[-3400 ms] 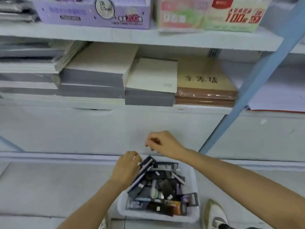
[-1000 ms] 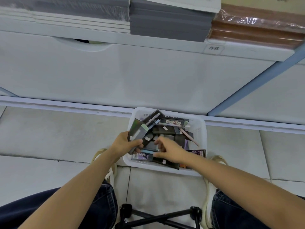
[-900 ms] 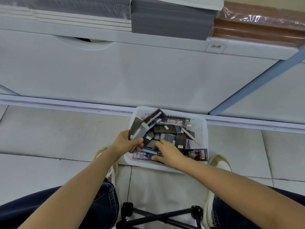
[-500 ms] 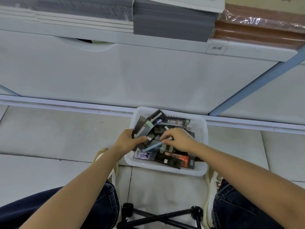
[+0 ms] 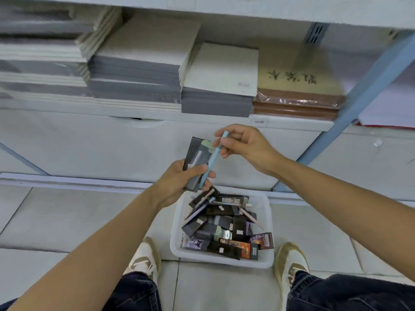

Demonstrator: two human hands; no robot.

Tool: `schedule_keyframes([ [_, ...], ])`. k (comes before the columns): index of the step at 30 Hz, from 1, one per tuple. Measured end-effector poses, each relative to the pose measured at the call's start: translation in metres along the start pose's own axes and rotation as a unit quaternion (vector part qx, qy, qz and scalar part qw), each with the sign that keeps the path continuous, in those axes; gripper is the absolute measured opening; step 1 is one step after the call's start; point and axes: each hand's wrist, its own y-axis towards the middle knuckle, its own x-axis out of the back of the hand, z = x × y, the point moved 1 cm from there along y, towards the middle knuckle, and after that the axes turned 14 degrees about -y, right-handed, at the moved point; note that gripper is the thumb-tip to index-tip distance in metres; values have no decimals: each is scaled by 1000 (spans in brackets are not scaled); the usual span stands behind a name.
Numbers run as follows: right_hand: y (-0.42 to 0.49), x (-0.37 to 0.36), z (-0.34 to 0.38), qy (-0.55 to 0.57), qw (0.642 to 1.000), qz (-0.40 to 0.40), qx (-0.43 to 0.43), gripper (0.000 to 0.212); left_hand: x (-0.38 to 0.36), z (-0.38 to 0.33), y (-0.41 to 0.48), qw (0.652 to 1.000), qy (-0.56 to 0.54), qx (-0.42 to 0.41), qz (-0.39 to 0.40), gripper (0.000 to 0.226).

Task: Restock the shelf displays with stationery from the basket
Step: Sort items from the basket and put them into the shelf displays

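A white basket (image 5: 266,230) sits on the floor between my feet, filled with several dark stationery packs (image 5: 221,223). My left hand (image 5: 179,182) grips a small bunch of dark flat packs (image 5: 196,160) above the basket's far left corner. My right hand (image 5: 244,145) pinches a light blue pen (image 5: 212,158) near its top end; the pen's lower end lies against the held packs and my left fingers.
The shelf (image 5: 292,124) above carries stacks of grey and white notebooks (image 5: 143,75) and a brown wrapped stack (image 5: 298,102). A blue upright (image 5: 359,95) slants at the right. My shoes (image 5: 143,261) flank the basket on the tiled floor.
Both hands have risen out of the basket. My right hand picked a light blue pen from the basket and brought it up against the packs in my left hand. The view tilted up toward the shelf.
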Motion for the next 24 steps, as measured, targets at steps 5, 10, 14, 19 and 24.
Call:
schedule_keyframes([
  [5,-4,30,92,-44,992,-93,77,1,-51,-70,-21,996,7,-58,68,38],
  [10,-11,54,166,-9,982,-138,131,11,-102,-131,-42,983,53,-162,72,45],
  [14,-17,74,219,-14,971,-140,193,10,-133,-173,-54,973,50,-207,91,46],
  [19,-17,114,298,-6,939,-226,258,2,-162,-230,-61,954,66,-278,89,29],
  [24,-1,161,345,-91,895,-328,288,8,-175,-278,-55,939,88,-328,47,10],
])
